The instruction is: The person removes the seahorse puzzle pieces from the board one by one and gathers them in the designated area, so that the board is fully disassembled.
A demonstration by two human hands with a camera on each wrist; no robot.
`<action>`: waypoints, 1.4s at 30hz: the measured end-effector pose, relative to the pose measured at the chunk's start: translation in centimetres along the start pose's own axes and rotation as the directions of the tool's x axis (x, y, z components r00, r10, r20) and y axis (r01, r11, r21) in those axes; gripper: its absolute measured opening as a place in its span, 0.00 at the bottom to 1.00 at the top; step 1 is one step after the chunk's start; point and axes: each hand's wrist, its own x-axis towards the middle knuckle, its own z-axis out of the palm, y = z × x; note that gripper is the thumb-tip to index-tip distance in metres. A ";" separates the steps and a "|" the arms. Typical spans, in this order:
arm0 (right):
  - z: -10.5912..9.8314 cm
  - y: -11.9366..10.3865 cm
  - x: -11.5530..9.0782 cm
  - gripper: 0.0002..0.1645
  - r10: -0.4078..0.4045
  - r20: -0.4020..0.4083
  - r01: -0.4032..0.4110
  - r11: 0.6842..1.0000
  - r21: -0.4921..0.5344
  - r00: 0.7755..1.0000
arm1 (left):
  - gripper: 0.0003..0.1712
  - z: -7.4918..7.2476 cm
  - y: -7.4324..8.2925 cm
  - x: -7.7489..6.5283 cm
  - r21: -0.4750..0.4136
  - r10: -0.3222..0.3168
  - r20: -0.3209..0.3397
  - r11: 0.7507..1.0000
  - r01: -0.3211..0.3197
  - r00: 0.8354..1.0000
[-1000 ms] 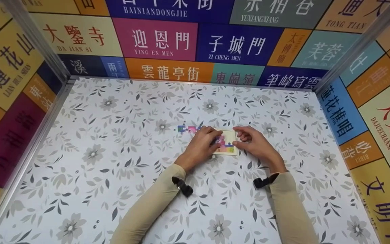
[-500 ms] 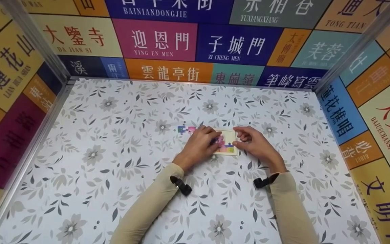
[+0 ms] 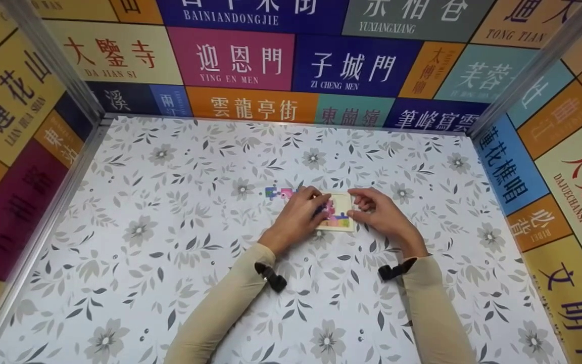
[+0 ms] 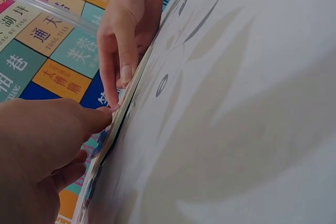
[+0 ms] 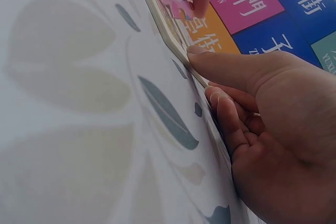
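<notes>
A small jigsaw puzzle board (image 3: 342,202) with a cream frame lies mid-table, with coloured pieces along its near side. My left hand (image 3: 294,215) is over the board's left part, thumb and fingertips pinching a pink jigsaw piece (image 5: 180,6). Part of that piece and the board's left side are hidden under the hand in the head view. At the board's right edge, my right hand (image 3: 383,215) holds the frame with thumb and index finger. Its thumb (image 5: 226,66) presses the frame's corner in the right wrist view, the other fingers curled low beside it.
Beyond my left hand lie loose jigsaw pieces, a blue-green one (image 3: 270,193) and a pink one (image 3: 286,193). Walls of coloured panels with Chinese lettering (image 3: 243,60) enclose the floral-patterned table (image 3: 195,167) at the back and sides.
My left hand has shifted slightly over the board, and the pink piece moved right, then back left, baring more of the cream base. The right hand has stayed at the board's edge.
</notes>
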 end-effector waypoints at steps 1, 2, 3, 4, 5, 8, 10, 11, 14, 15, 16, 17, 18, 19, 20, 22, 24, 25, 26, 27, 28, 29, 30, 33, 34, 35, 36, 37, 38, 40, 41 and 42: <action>0.0 -0.2 -0.1 0.35 -0.007 -0.001 0.007 1.000 -0.003 1.000 | 0.26 -0.1 -0.1 0.0 -0.004 0.000 -0.003 1.000 0.000 1.000; 0.0 -0.3 -0.2 0.35 -0.014 -0.004 0.014 1.000 -0.007 1.000 | 0.26 -0.2 -0.1 0.0 -0.012 0.000 -0.008 1.000 0.000 1.000; 0.0 -0.4 -0.2 0.35 -0.016 -0.006 0.016 1.000 -0.011 1.000 | 0.26 -0.3 -0.2 0.0 -0.019 -0.001 -0.014 1.000 0.001 1.000; 0.0 -0.3 -0.2 0.35 -0.018 -0.010 0.018 1.000 -0.017 1.000 | 0.26 -0.4 -0.3 -0.1 -0.022 -0.003 -0.017 1.000 0.003 1.000; 0.0 -0.3 -0.2 0.35 -0.015 -0.011 0.014 1.000 -0.021 1.000 | 0.26 -0.6 -0.5 -0.2 -0.024 -0.003 -0.021 1.000 0.002 1.000; 0.0 -0.2 -0.2 0.35 0.009 -0.010 -0.009 1.000 -0.027 1.000 | 0.27 -1.3 -1.0 -0.5 -0.030 -0.006 -0.032 1.000 0.005 0.999; 0.0 -0.2 -0.2 0.35 0.029 -0.007 -0.029 0.999 -0.021 1.000 | 0.27 -1.7 -1.5 -0.8 -0.034 -0.006 -0.040 0.999 0.005 0.999; 0.0 -0.3 -0.2 0.35 0.036 -0.004 -0.036 0.999 -0.017 0.999 | 0.27 -2.0 -1.7 -1.0 -0.040 -0.004 -0.047 0.999 0.002 0.999; -0.1 -0.4 -0.2 0.35 0.041 0.000 -0.041 0.999 -0.006 0.999 | 0.27 -2.6 -2.6 -1.5 -0.060 0.002 -0.071 0.998 -0.007 0.997; -0.1 -0.5 -0.2 0.35 0.039 0.001 -0.039 0.999 -0.006 0.999 | 0.27 -2.9 -2.8 -1.7 -0.071 0.002 -0.078 0.997 -0.008 0.997; -0.1 -0.5 -0.3 0.35 0.035 0.002 -0.035 0.999 -0.003 0.999 | 0.27 -3.1 -3.1 -2.0 -0.084 0.000 -0.085 0.996 -0.007 0.996; -0.1 -0.6 -0.3 0.35 0.032 0.003 -0.032 0.999 -0.002 0.999 | 0.27 -3.3 -3.4 -2.2 -0.097 -0.004 -0.090 0.995 -0.005 0.996; -0.1 -0.7 -0.4 0.35 0.028 0.004 -0.028 1.000 0.000 1.000 | 0.27 -3.5 -3.6 -2.5 -0.111 -0.011 -0.092 0.994 0.001 0.996; -0.1 -0.7 -0.4 0.35 0.024 0.005 -0.024 1.000 0.002 1.000 | 0.26 -3.7 -3.9 -2.7 -0.124 -0.019 -0.092 0.992 0.007 0.996; -0.2 -0.8 -0.4 0.35 0.022 0.008 -0.022 1.000 0.009 1.000 | 0.26 -3.9 -4.1 -2.9 -0.136 -0.031 -0.092 0.990 0.018 0.995; -0.2 -0.8 -0.5 0.35 0.018 0.013 -0.019 0.999 0.026 1.000 | 0.26 -4.2 -4.6 -3.4 -0.150 -0.059 -0.085 0.988 0.046 0.995; -0.2 -0.8 -0.5 0.35 0.015 0.018 -0.016 0.999 0.037 1.000 | 0.26 -4.5 -5.0 -3.7 -0.149 -0.076 -0.081 0.987 0.063 0.994; -0.2 -0.8 -0.5 0.35 0.014 0.019 -0.015 0.999 0.043 1.000 | 0.26 -4.6 -5.2 -3.9 -0.144 -0.081 -0.080 0.987 0.069 0.993; -0.2 -0.8 -0.5 0.35 0.013 0.020 -0.014 0.999 0.049 1.000 | 0.26 -4.8 -5.4 -4.0 -0.140 -0.088 -0.078 0.987 0.076 0.993; -0.2 -0.8 -0.5 0.35 0.010 0.019 -0.011 0.999 0.048 1.000 | 0.26 -4.9 -5.6 -4.2 -0.137 -0.088 -0.079 0.988 0.077 0.993; -0.2 -0.8 -0.5 0.35 0.009 0.019 -0.010 0.999 0.044 1.000 | 0.26 -5.0 -5.7 -4.3 -0.135 -0.085 -0.082 0.988 0.074 0.993; -0.2 -0.7 -0.5 0.35 0.007 0.018 -0.008 0.999 0.038 1.000 | 0.25 -5.1 -5.9 -4.5 -0.134 -0.087 -0.081 0.988 0.075 0.993; -0.2 -0.7 -0.5 0.35 0.005 0.017 -0.005 0.999 0.032 1.000 | 0.25 -5.2 -6.1 -4.7 -0.133 -0.088 -0.079 0.988 0.077 0.993; -0.3 -0.7 -0.5 0.35 0.004 0.018 -0.005 1.000 0.022 1.000 | 0.24 -5.3 -6.5 -5.1 -0.129 -0.095 -0.063 0.988 0.087 0.993; -0.3 -0.7 -0.5 0.35 0.004 0.017 -0.004 1.000 0.018 1.000 | 0.24 -5.3 -6.5 -5.2 -0.128 -0.099 -0.053 0.988 0.092 0.994; -0.3 -0.7 -0.5 0.35 0.003 0.018 -0.003 1.000 0.015 1.000 | 0.23 -5.3 -6.6 -5.3 -0.125 -0.101 -0.043 0.988 0.095 0.994; -0.3 -0.6 -0.5 0.35 -0.002 0.019 0.002 1.000 0.006 1.000 | 0.23 -5.3 -6.7 -5.3 -0.121 -0.103 -0.033 0.988 0.098 0.994; -0.3 -0.1 -0.3 0.35 -0.001 0.018 0.001 1.000 0.001 1.000 | 0.23 -5.3 -6.8 -5.4 -0.119 -0.106 -0.023 0.988 0.103 0.994; -0.3 0.4 -0.2 0.36 -0.002 0.017 0.002 1.000 -0.006 1.000 | 0.23 -5.3 -6.8 -5.4 -0.118 -0.107 -0.015 0.988 0.104 0.994; -0.4 1.5 0.1 0.36 0.001 0.016 0.000 1.000 -0.021 1.000 | 0.22 -5.3 -6.9 -5.4 -0.117 -0.115 0.002 0.986 0.114 0.993; -0.4 2.1 0.3 0.36 0.002 0.017 -0.001 1.000 -0.028 1.000 | 0.22 -5.3 -6.9 -5.4 -0.116 -0.116 0.008 0.986 0.116 0.993; -0.4 2.6 0.4 0.37 0.003 0.018 -0.003 0.999 -0.035 1.000 | 0.21 -5.3 -6.9 -5.4 -0.113 -0.119 0.016 0.986 0.120 0.993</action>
